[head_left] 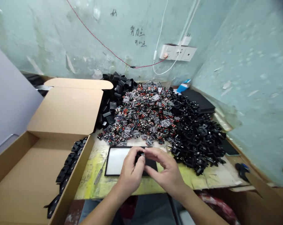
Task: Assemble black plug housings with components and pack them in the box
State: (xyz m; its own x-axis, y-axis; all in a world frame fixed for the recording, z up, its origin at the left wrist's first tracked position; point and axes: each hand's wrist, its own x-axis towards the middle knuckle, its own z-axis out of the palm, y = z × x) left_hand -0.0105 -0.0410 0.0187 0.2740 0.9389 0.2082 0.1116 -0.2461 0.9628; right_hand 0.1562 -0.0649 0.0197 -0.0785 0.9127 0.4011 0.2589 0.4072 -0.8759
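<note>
My left hand is closed around a small black part, its thumb and fingers wrapped over it above a black-framed mat. Close on the right, my right hand has its fingers and thumb apart, the fingertips near or touching the part. Behind the hands lies a heap of small circuit boards. Many black plug housings are piled to its right, and black shells are heaped to its left.
An open cardboard box on the left holds a row of black pieces. A screwdriver lies beside the mat. Black sheets rest at the back right, and a power socket with cords is on the wall.
</note>
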